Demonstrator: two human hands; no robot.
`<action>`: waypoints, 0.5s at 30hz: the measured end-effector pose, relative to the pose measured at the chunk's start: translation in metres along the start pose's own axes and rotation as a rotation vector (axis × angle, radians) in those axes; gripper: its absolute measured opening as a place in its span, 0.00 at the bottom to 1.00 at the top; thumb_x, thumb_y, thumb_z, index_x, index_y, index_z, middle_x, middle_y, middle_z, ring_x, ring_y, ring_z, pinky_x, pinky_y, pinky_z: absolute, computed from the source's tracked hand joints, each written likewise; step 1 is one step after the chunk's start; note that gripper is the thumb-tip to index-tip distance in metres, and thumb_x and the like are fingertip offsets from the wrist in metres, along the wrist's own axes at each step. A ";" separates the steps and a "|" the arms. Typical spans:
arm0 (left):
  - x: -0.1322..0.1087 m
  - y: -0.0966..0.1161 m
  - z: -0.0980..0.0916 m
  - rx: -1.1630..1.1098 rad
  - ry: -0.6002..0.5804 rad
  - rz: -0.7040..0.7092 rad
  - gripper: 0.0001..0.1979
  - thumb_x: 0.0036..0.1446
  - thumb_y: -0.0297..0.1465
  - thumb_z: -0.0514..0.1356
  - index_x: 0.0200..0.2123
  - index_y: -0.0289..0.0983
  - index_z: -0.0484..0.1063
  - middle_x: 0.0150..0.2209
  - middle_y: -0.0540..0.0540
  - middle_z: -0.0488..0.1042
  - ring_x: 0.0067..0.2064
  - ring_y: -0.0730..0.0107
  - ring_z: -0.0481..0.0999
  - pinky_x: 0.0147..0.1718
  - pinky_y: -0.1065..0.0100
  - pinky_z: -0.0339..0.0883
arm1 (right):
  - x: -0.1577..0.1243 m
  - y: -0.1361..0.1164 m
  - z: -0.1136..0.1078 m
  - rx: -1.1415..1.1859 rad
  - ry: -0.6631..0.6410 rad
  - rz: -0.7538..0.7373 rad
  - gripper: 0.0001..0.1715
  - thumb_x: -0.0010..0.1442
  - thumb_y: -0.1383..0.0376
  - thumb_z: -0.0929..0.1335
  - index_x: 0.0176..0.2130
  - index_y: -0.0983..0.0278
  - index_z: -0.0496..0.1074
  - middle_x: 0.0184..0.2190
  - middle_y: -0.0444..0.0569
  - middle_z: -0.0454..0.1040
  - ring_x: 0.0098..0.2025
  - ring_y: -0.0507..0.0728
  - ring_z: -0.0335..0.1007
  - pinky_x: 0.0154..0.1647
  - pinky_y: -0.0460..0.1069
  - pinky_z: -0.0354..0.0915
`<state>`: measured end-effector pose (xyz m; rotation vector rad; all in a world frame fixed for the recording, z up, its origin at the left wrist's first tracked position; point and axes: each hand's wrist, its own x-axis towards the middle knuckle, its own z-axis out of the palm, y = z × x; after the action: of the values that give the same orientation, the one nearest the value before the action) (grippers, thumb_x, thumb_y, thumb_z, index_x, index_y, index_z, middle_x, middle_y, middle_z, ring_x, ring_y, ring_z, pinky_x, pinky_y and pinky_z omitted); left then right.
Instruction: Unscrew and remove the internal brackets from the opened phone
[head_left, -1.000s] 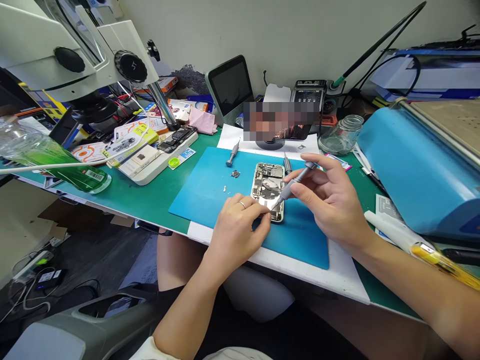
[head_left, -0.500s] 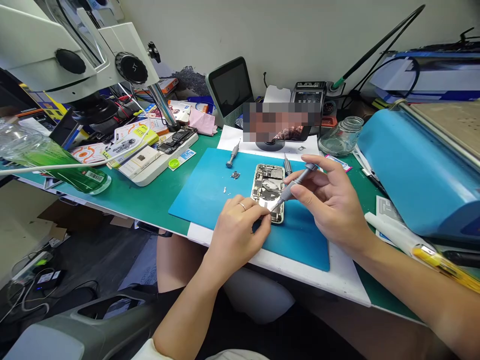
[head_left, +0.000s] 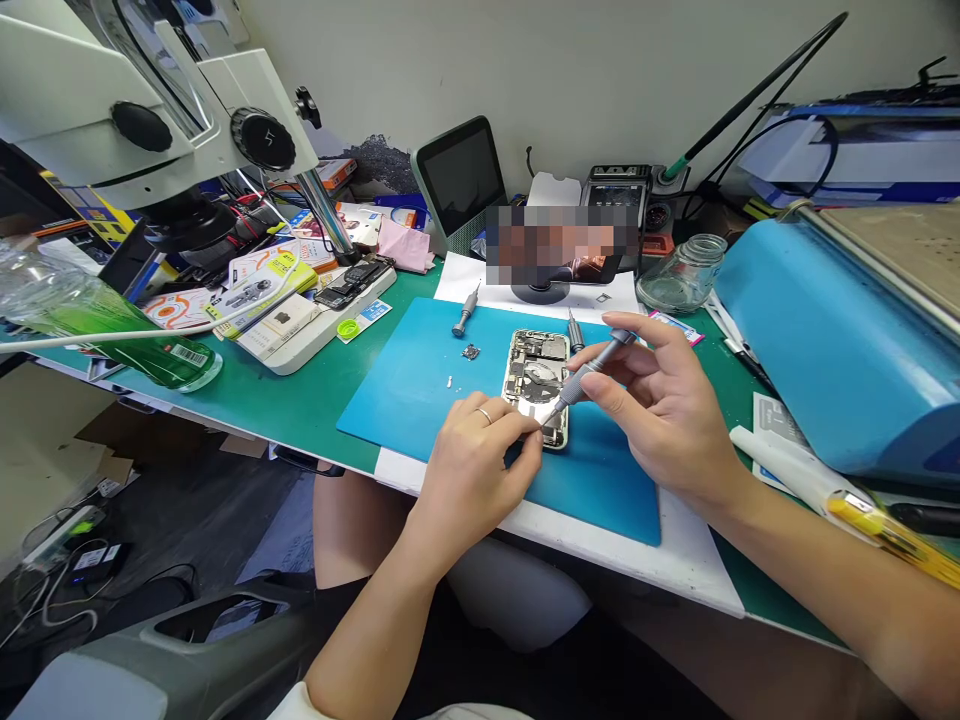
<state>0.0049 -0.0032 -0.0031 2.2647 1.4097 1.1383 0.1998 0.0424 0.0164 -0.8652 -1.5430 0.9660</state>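
Note:
An opened phone (head_left: 537,375) with its insides showing lies on a blue work mat (head_left: 420,375). My right hand (head_left: 667,410) is closed on a grey screwdriver (head_left: 589,373), whose tip points down at the phone's lower part. My left hand (head_left: 472,470), with a ring on one finger, has its fingers curled against the phone's near left corner and steadies it. A small loose part (head_left: 471,351) and tiny screws (head_left: 449,380) rest on the mat left of the phone.
Two more screwdrivers (head_left: 464,311) (head_left: 574,332) lie on the mat's far side. A microscope (head_left: 150,110) hangs over the left. A glass jar (head_left: 684,270), a small screen (head_left: 459,180) and a blue machine (head_left: 832,330) stand around. A green bottle (head_left: 112,330) lies at left.
None of the objects has shifted. My right hand with the screwdriver stays at the phone with only a slight turn; the view has drifted a little.

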 end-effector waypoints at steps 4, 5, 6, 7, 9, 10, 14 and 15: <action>0.000 0.000 0.001 0.005 -0.005 -0.006 0.06 0.67 0.27 0.60 0.37 0.39 0.77 0.36 0.48 0.79 0.39 0.64 0.73 0.42 0.59 0.66 | -0.001 0.000 0.000 -0.012 0.010 0.022 0.25 0.67 0.64 0.73 0.60 0.52 0.67 0.45 0.45 0.81 0.43 0.55 0.81 0.43 0.52 0.80; 0.000 0.001 0.001 0.006 -0.005 -0.008 0.06 0.67 0.27 0.60 0.38 0.39 0.77 0.36 0.48 0.79 0.39 0.64 0.73 0.42 0.59 0.66 | -0.001 0.000 -0.001 -0.010 0.008 0.027 0.25 0.67 0.63 0.73 0.60 0.51 0.67 0.45 0.45 0.81 0.43 0.56 0.81 0.43 0.52 0.80; 0.000 0.001 0.001 0.007 -0.005 -0.010 0.06 0.67 0.27 0.61 0.38 0.39 0.77 0.37 0.49 0.79 0.39 0.64 0.73 0.42 0.59 0.66 | -0.001 0.000 -0.001 -0.010 0.007 0.030 0.25 0.67 0.63 0.73 0.60 0.51 0.67 0.44 0.45 0.80 0.43 0.56 0.81 0.43 0.52 0.80; -0.001 0.001 0.001 0.008 -0.004 -0.011 0.05 0.67 0.27 0.61 0.38 0.39 0.77 0.37 0.49 0.79 0.39 0.64 0.73 0.42 0.59 0.66 | -0.001 0.000 -0.002 -0.013 0.009 0.030 0.25 0.66 0.63 0.73 0.60 0.51 0.67 0.44 0.45 0.80 0.44 0.56 0.81 0.42 0.52 0.80; -0.001 0.001 0.001 0.010 -0.002 -0.014 0.05 0.67 0.27 0.60 0.38 0.39 0.77 0.37 0.49 0.79 0.39 0.64 0.72 0.42 0.59 0.66 | -0.001 -0.001 -0.003 -0.030 0.016 0.026 0.24 0.67 0.63 0.73 0.60 0.51 0.67 0.43 0.45 0.80 0.43 0.57 0.80 0.42 0.52 0.80; -0.001 0.001 0.001 0.010 -0.001 -0.014 0.05 0.67 0.27 0.60 0.38 0.39 0.77 0.37 0.49 0.79 0.39 0.64 0.72 0.42 0.59 0.66 | -0.001 -0.001 -0.003 -0.038 0.020 0.025 0.24 0.67 0.62 0.73 0.60 0.51 0.67 0.43 0.46 0.80 0.43 0.57 0.80 0.43 0.52 0.80; -0.002 0.002 0.002 0.009 0.001 -0.020 0.05 0.67 0.27 0.61 0.38 0.40 0.77 0.37 0.49 0.79 0.40 0.64 0.72 0.42 0.59 0.66 | -0.001 0.000 -0.003 -0.038 0.027 0.031 0.24 0.67 0.61 0.73 0.60 0.51 0.67 0.43 0.46 0.80 0.42 0.56 0.80 0.45 0.53 0.80; -0.002 0.001 0.002 0.009 0.003 -0.023 0.05 0.67 0.28 0.61 0.38 0.40 0.77 0.37 0.49 0.79 0.40 0.64 0.72 0.42 0.59 0.66 | -0.002 0.000 -0.003 -0.034 0.028 0.035 0.24 0.67 0.61 0.73 0.60 0.52 0.67 0.43 0.46 0.80 0.42 0.56 0.80 0.45 0.53 0.80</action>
<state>0.0067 -0.0051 -0.0043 2.2479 1.4407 1.1314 0.2028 0.0415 0.0159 -0.9291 -1.5286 0.9509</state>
